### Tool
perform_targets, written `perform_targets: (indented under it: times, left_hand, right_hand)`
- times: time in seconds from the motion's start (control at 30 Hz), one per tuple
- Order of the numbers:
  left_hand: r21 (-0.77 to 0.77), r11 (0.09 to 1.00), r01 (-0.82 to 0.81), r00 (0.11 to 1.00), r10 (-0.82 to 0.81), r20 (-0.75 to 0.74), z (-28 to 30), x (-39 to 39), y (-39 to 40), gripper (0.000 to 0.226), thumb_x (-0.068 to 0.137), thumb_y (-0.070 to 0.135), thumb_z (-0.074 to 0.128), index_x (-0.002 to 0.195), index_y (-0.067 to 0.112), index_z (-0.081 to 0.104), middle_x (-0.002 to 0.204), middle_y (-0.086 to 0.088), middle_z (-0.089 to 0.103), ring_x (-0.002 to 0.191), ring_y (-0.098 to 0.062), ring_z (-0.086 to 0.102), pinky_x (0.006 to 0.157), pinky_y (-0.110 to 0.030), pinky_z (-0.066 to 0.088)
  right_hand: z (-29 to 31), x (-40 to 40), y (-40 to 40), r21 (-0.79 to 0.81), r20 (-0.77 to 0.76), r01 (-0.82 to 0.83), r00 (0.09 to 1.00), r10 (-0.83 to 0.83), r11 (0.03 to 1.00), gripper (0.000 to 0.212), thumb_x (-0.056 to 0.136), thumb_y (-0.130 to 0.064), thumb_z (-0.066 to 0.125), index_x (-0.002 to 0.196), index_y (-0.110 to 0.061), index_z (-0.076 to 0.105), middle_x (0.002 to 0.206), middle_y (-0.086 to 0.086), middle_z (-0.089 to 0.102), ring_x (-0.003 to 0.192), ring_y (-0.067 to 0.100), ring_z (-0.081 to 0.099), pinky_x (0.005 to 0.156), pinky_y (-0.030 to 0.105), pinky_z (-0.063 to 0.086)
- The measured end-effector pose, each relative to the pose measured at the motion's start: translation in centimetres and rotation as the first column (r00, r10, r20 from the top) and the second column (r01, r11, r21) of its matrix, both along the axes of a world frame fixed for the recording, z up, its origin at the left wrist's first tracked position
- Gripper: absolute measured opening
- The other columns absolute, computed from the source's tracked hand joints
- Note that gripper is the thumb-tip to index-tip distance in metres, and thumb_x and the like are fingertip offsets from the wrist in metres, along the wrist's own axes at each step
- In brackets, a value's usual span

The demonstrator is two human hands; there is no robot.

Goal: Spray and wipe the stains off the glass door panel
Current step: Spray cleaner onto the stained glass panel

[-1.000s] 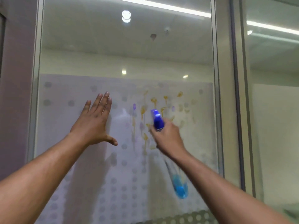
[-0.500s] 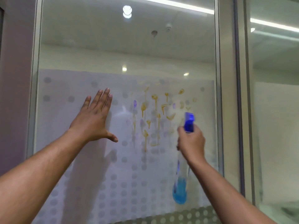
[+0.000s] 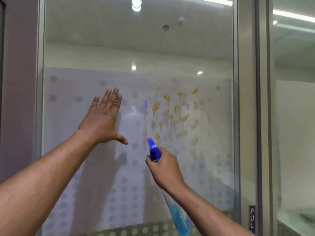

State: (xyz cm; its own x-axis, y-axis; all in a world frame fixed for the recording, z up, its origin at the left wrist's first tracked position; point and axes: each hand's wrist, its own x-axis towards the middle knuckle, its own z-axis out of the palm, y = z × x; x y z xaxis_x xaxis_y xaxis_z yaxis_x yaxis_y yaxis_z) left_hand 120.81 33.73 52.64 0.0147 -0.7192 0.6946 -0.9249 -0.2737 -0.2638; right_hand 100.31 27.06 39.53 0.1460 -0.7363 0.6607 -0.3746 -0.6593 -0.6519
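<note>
The glass door panel [image 3: 170, 48] fills most of the view, with a frosted dotted film across its lower half and a metal frame [image 3: 245, 116] on its right side. A small "PULL" label [image 3: 252, 218] sits low on that frame.

Task looks early to me: the stains [image 3: 175, 114] are all there, yellow-brown drips and smears plus a few purple dabs, clustered right of centre on the frosted part. Nothing is wiped, and the drips look wet and running. No cloth shows anywhere, so the wipe step is entirely left. I can't tell how much spray is already on the glass.

My left hand [image 3: 102, 120] is flat on the glass, left of the stains. Its fingers [image 3: 111, 99] are straight and close together, thumb out to the side, holding nothing, just bracing.

My right hand [image 3: 163, 169] is wrapped around the neck of the spray bottle [image 3: 179, 217], fingers curled tight on it. I can't see the trigger finger. The clear body with blue liquid hangs down under my wrist. Its blue nozzle head [image 3: 153, 149] tilts up-left toward the lower edge of the stain cluster, close to the glass.
</note>
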Motion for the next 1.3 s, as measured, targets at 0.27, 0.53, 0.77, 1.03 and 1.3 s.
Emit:
perform_targets:
  times: [0.27, 0.53, 0.77, 1.03, 1.3]
  left_hand:
    - [0.006, 1.000, -0.015, 1.000, 0.015, 0.009, 0.0, 0.1, -0.2, 0.169, 0.059, 0.097, 0.067, 0.161, 0.011, -0.036, 0.170, -0.008, -0.045, 0.160, -0.027, -0.037, 0.136, -0.054, -0.008]
    - [-0.289, 0.910, 0.298, 0.947, -0.321, -0.034, -1.8, -3.4, 0.1, 0.141, 0.075, 0.090, 0.060, 0.171, 0.009, -0.007, 0.181, -0.005, -0.018, 0.168, -0.021, -0.016, 0.137, -0.049, 0.000]
    - [-0.520, 0.415, 0.747, 0.071, -0.827, -0.558, -8.9, -21.3, -0.9, 0.087, 0.080, 0.075, 0.065, 0.153, 0.029, 0.053, 0.146, 0.018, 0.062, 0.137, 0.014, 0.052, 0.122, -0.022, 0.043]
    - [-0.492, 0.149, 0.858, -0.472, -0.152, -0.869, -16.0, -32.5, -3.7, 0.088, 0.033, 0.094, 0.084, 0.100, 0.036, 0.077, 0.099, 0.013, 0.075, 0.111, -0.026, 0.065, 0.095, -0.039, 0.056]
    - [-0.340, -0.212, 0.916, -0.311, 0.160, -0.937, -17.7, -51.4, -2.9, 0.094, 0.071, 0.062, 0.090, 0.143, 0.008, 0.063, 0.145, -0.031, 0.062, 0.133, -0.044, 0.059, 0.116, -0.058, 0.046]
  right_hand:
    - [-0.3, 1.4, 1.1, 0.066, 0.135, -0.130, 0.983, 0.120, 0.989, 0.020, 0.082, -0.042, 0.059, 0.077, -0.024, 0.052, 0.063, 0.001, 0.056, 0.056, 0.024, 0.054, 0.058, 0.047, 0.057]
    - [0.1, -4.5, 1.7, 0.096, 0.451, -0.401, 0.834, 0.319, 0.911, 0.009, 0.095, -0.017, 0.066, 0.097, -0.009, 0.062, 0.057, 0.011, 0.053, 0.048, 0.027, 0.053, 0.057, 0.036, 0.050]
    - [1.3, -17.9, 4.5, 0.064, 0.608, -0.613, 0.650, 0.456, 0.788, 0.028, 0.087, -0.021, 0.067, 0.107, 0.000, 0.064, 0.060, 0.003, 0.049, 0.051, 0.024, 0.048, 0.054, 0.035, 0.052]
    - [3.2, -27.2, 6.7, 0.046, 0.593, -0.763, 0.540, 0.597, 0.645, 0.026, 0.092, -0.023, 0.055, 0.112, -0.008, 0.063, 0.057, 0.007, 0.041, 0.045, 0.021, 0.047, 0.056, 0.033, 0.048]
    - [3.9, -46.5, 9.1, 0.101, 0.481, -0.626, 0.711, 0.513, 0.773, 0.027, 0.098, -0.024, 0.049, 0.117, -0.008, 0.061, 0.057, 0.002, 0.039, 0.045, 0.017, 0.044, 0.055, 0.031, 0.049]
